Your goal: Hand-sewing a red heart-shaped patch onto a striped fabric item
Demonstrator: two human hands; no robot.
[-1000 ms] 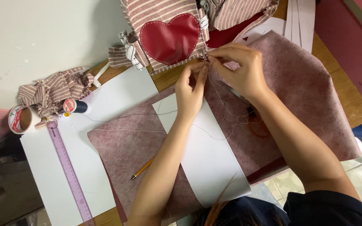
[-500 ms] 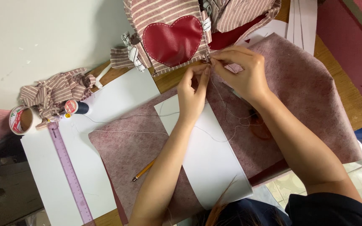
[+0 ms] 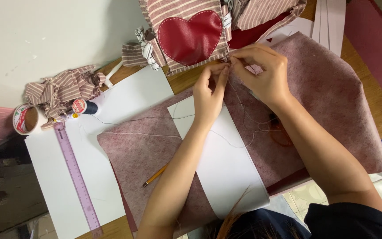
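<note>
A pink-and-white striped fabric piece (image 3: pixel 169 17) with a red heart patch (image 3: pixel 190 36) lies at the top of the table. My left hand (image 3: pixel 209 94) pinches its lower right corner with thumb and forefinger. My right hand (image 3: pixel 264 75) meets it there, fingertips closed on the same corner, with a thin white thread (image 3: pixel 164 117) trailing leftwards across the felt. Whether a needle is in the fingers is too small to tell.
Pink felt sheets (image 3: pixel 332 102) and white paper (image 3: pixel 226 168) cover the wooden table. A pencil (image 3: pixel 154 175) lies on the felt. A purple ruler (image 3: pixel 77 175), a thread spool (image 3: pixel 84 106), a tape roll (image 3: pixel 25 118) and striped scraps (image 3: pixel 63 86) sit at the left.
Both hands stay at the fabric's corner, with only small finger movements. The view has shifted slightly.
</note>
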